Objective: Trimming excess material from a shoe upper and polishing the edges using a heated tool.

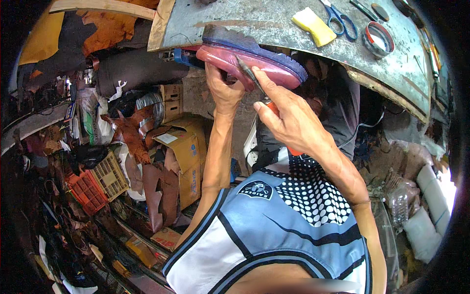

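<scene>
Steadiness counts: the left hand (224, 90) clamps the maroon shoe (249, 61) from below, at six o'clock of it. The right hand (289, 117), fingers pinching an orange-handled blade (250, 74), should probably work the sole seam with short, shallow strokes.

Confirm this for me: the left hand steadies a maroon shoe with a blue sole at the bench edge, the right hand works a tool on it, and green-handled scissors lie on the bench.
One slip: the scissors have blue handles, not green, as the head view shows. The left hand does steady the maroon shoe at the bench edge, and the right hand works a tool on it.
</scene>
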